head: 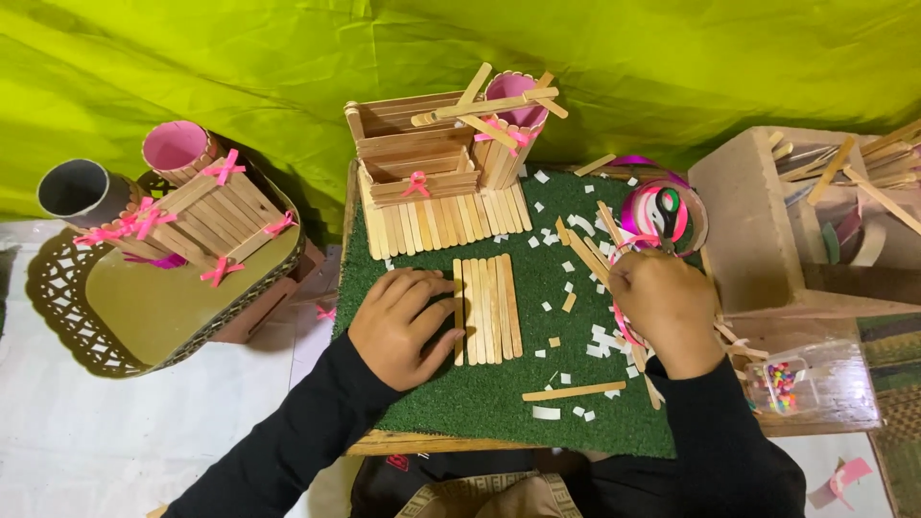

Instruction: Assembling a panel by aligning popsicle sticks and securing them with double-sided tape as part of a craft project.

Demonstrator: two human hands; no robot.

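My left hand point(403, 326) lies flat and open on the green mat point(499, 384), fingertips pressing the near edge of a row of craft sticks point(487, 309) laid side by side. My right hand point(667, 312) is closed around a pink ribbon point(622, 321) and some loose sticks point(587, 251) at the mat's right side. A single stick point(574, 391) and white paper scraps point(602, 341) lie close to me on the surface. Farther off stands a stick-built organiser point(436, 168) with a pink tube point(513, 110). Left, another one point(206, 216) sits on a gold tray point(125, 307); right, a wooden box point(767, 230) holds more sticks.
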